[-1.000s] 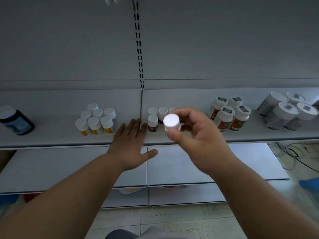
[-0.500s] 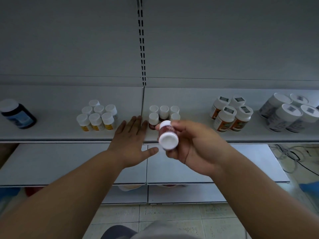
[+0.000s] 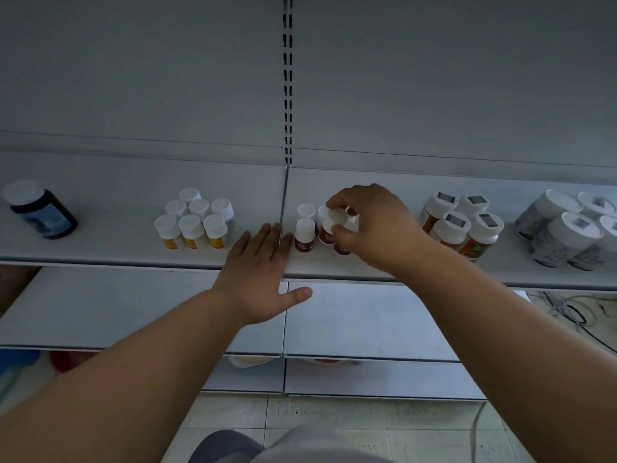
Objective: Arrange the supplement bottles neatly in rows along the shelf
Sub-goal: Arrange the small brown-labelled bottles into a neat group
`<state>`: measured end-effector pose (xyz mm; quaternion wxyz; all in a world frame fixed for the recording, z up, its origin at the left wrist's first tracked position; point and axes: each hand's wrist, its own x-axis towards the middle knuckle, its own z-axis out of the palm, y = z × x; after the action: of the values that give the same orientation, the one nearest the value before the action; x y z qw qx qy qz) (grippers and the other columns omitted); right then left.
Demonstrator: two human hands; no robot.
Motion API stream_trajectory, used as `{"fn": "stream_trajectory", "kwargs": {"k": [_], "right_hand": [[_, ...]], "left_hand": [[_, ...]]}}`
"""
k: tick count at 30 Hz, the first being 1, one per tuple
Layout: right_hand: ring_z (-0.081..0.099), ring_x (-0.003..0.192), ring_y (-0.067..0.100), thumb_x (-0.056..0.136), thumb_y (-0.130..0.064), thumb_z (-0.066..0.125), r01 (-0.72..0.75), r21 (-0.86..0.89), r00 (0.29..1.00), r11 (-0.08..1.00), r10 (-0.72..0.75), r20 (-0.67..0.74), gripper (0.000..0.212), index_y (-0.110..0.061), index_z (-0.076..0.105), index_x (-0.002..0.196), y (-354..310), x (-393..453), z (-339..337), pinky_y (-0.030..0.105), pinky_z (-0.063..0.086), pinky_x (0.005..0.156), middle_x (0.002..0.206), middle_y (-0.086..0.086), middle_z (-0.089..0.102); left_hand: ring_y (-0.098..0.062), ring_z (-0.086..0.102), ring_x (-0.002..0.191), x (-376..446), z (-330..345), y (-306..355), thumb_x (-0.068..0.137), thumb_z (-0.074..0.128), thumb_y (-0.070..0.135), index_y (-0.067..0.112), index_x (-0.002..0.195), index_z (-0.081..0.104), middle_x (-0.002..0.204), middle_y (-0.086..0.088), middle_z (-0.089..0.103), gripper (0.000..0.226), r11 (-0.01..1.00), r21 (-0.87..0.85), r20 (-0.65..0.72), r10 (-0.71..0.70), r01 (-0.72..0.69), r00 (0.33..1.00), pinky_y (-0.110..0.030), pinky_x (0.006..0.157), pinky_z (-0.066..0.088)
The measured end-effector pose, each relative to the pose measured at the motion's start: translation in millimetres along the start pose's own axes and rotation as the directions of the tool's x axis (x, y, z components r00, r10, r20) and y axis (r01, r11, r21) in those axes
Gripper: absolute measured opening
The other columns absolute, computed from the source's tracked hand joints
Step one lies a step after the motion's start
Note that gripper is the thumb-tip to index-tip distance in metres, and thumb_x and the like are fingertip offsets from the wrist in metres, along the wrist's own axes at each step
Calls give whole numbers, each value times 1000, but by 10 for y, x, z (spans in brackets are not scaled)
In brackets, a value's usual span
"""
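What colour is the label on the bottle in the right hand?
Dark red label on the bottle, white cap; head view.

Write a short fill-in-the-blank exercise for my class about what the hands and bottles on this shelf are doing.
1. The right hand grips a red-labelled bottle by its white ____.
2. The left hand lies ____ on the shelf edge, holding nothing.
3. The yellow-labelled bottles stand to the ____ of the left hand.
4. The lone dark bottle at the far left has a ____ label.

Missing words: cap; flat; left; blue

We note four bottle clusters [image 3: 195, 218] on the shelf [image 3: 100, 252]. A lone bottle [image 3: 40, 210] stands far left. Lower shelf [image 3: 367, 322] sits below.
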<state>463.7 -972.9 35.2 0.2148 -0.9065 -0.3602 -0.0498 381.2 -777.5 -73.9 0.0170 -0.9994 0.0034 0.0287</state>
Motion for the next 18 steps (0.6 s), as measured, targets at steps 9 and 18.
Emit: {"fn": "stream_trajectory", "kwargs": {"k": [9,18], "right_hand": [[54,100,33,75,-24,72,106,-244,992,964,-119,-38,27,-14,68,100,180,1,426,38,38,81,99,5,66],[49,101,28,78,-43,69,109,-324,980,940,-156,-123,28,-21,70,95,-77,154,609,35,26,82,94,-3,66]], "left_hand": [[-22,-14,152,-12,12,-2,61,-18,90,19,158,-6,167,-6,-9,121,999,-31,-6,6,-6,1000,-45,123,-6],[-23,-14,152,-11,26,-4,70,-2,89,18,158,-5,167,-8,-7,113,999,-34,-7,9,-10,1000,-46,123,-5]]}}
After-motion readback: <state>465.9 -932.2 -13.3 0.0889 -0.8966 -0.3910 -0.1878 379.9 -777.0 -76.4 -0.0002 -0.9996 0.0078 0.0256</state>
